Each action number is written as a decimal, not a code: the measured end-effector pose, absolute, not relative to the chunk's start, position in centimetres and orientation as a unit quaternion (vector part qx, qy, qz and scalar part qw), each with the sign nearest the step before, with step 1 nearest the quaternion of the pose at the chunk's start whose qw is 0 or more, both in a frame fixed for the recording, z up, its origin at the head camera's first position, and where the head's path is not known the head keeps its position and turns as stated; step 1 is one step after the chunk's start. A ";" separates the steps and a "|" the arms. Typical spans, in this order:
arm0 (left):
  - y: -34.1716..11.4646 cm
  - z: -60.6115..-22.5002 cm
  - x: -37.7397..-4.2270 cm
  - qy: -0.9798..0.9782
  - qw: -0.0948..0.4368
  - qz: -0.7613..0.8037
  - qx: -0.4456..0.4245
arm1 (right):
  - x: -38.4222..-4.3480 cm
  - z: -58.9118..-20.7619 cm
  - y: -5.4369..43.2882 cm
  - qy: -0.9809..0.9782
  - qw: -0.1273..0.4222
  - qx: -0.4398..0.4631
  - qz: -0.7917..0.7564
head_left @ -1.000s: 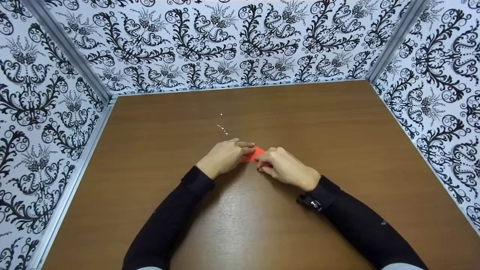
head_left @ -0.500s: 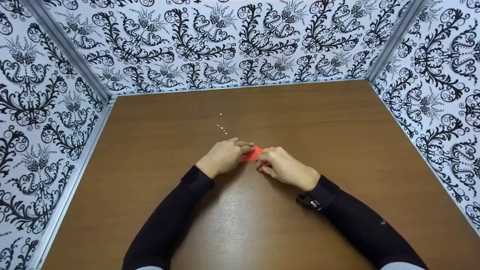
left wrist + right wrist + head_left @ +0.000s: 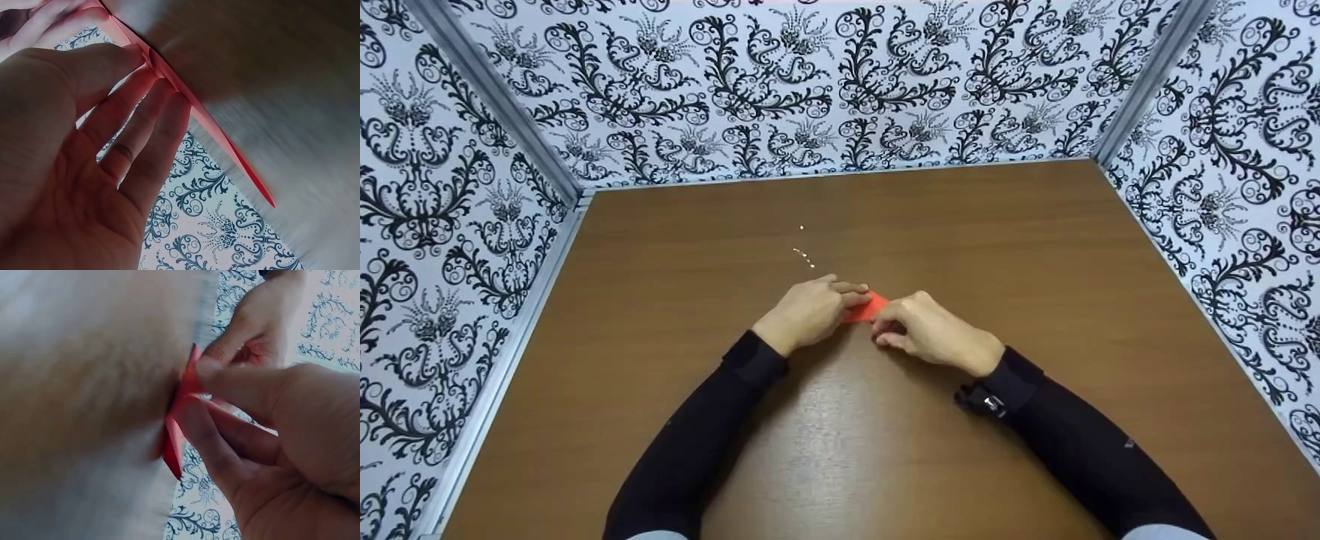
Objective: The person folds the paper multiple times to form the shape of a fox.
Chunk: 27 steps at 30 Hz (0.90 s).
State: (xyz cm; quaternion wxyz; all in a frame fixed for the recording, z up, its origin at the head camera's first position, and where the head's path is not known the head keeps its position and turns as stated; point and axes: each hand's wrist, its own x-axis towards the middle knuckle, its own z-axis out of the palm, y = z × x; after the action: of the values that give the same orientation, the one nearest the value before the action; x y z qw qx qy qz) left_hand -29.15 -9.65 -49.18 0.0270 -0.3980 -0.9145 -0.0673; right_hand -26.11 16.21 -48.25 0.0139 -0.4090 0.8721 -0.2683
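A folded piece of red paper (image 3: 873,307) lies low on the brown table between both hands. In the left wrist view the red paper (image 3: 216,130) appears edge-on as a thin, pointed strip. My left hand (image 3: 810,311) rests on its left part, the fingers nearly straight with their tips pressed to it and the thumb tip close by. From the other side, my right hand (image 3: 934,330) pinches the right part between thumb and finger. In the right wrist view the red paper (image 3: 173,439) shows a fold by those fingertips. Both hands cover much of the paper.
The wooden table (image 3: 810,465) has a few small white specks (image 3: 804,256) beyond the left hand. White walls with black scrollwork (image 3: 840,82) stand behind and at both sides, joined by grey metal corner rails (image 3: 1151,79).
My right hand has shifted slightly, with its thumb a little farther from the forefinger, and more of the red paper's right end shows than half a second ago. The left hand stays in place.
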 end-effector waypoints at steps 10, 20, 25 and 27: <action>-9.6 -48.9 -29.1 -0.915 0.047 -0.050 -0.397 | -29.3 -46.1 18.1 0.893 0.038 -0.312 -0.321; -9.4 -49.2 -28.8 -0.913 0.056 -0.057 -0.399 | -33.6 -47.1 16.9 0.916 0.067 -0.250 -0.306; -9.3 -49.1 -28.7 -0.913 0.046 -0.053 -0.402 | -34.7 -47.6 15.7 0.921 0.086 -0.256 -0.281; -9.3 -49.1 -28.6 -0.914 0.043 -0.051 -0.400 | -34.9 -47.8 15.3 0.923 0.095 -0.253 -0.274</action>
State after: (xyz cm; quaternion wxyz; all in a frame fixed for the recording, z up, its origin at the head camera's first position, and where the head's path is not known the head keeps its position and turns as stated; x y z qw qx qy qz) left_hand -28.60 -9.32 -49.12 0.0425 -0.4004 -0.9139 -0.0512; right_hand -34.92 15.26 -47.80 0.0946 -0.2526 0.9231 -0.2742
